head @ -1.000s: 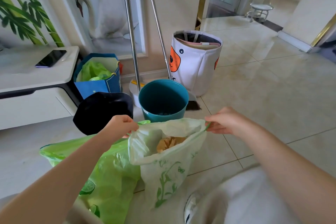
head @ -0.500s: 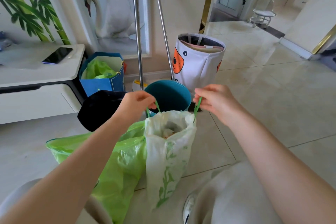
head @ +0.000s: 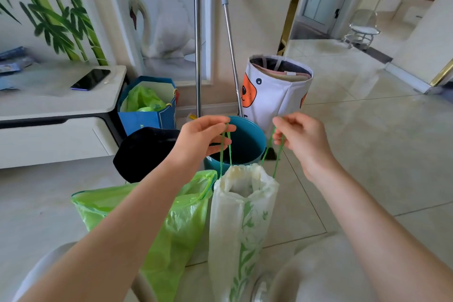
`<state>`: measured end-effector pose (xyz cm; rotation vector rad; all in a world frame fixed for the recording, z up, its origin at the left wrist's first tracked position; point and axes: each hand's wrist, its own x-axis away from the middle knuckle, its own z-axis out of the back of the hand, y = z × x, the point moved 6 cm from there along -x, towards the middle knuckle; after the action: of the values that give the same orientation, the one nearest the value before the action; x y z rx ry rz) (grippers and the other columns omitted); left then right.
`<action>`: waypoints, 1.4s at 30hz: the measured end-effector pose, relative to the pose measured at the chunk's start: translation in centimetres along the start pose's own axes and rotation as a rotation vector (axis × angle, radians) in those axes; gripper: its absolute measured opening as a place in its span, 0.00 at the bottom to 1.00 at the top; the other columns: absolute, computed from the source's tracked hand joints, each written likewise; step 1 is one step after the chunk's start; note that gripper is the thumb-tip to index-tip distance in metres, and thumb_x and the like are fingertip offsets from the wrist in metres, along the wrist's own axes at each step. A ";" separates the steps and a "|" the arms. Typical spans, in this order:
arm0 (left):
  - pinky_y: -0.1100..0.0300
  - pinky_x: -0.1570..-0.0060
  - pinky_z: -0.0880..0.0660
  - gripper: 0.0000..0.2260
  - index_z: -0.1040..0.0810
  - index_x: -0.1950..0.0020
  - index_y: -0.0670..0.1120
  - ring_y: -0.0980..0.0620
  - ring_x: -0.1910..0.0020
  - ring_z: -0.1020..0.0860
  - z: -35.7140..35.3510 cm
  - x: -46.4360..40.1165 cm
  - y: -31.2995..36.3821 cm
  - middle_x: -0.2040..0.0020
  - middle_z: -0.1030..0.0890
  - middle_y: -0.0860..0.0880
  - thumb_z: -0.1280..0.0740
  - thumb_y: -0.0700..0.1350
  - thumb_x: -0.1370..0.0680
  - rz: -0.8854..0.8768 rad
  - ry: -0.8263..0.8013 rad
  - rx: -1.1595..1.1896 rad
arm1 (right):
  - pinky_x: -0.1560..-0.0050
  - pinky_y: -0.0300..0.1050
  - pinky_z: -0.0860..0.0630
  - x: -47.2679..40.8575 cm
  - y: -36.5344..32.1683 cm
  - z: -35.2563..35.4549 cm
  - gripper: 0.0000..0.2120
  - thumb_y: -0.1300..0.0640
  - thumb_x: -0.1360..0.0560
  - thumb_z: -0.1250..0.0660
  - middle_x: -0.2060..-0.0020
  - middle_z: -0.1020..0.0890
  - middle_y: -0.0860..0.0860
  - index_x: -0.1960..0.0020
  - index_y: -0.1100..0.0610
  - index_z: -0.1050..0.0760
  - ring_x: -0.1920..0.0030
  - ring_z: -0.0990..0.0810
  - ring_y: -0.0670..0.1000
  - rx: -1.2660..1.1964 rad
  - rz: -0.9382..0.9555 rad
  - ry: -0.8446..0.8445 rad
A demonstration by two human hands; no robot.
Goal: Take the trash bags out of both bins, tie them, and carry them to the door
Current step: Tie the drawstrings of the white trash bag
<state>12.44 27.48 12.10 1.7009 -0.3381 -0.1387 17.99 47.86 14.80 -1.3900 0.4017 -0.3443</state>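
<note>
Since the earlier frame both hands have risen and cinched the white trash bag [head: 241, 223] nearly closed, left hand [head: 199, 141] and right hand [head: 302, 141] each pinching a green drawstring loop [head: 225, 152] above the floor beside the green bag [head: 171, 223], where thin strings could slip or snap.

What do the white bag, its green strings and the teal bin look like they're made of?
White bag: thin, slightly see-through plastic film, judging by its crinkles and soft sheen, printed with green leaves.
Green strings: likely narrow plastic drawstring tape, stretched taut between the bag's gathered mouth and both hands.
Teal bin: apparently rigid moulded plastic, with smooth, even, matte walls.
</note>
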 end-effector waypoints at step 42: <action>0.46 0.33 0.37 0.12 0.22 0.49 0.48 0.56 0.48 0.28 -7.1 -0.8 -12.4 0.52 0.20 0.51 0.29 0.45 0.32 -0.245 0.173 -0.731 | 0.81 0.35 0.40 0.2 -0.5 -3.1 0.07 0.67 0.24 0.38 0.69 0.22 0.55 0.60 0.64 0.26 0.77 0.31 0.48 -0.222 -0.273 -0.216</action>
<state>15.51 35.96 0.99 1.0110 0.0592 -0.2580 16.67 44.96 14.86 -1.6865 0.0715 -0.3748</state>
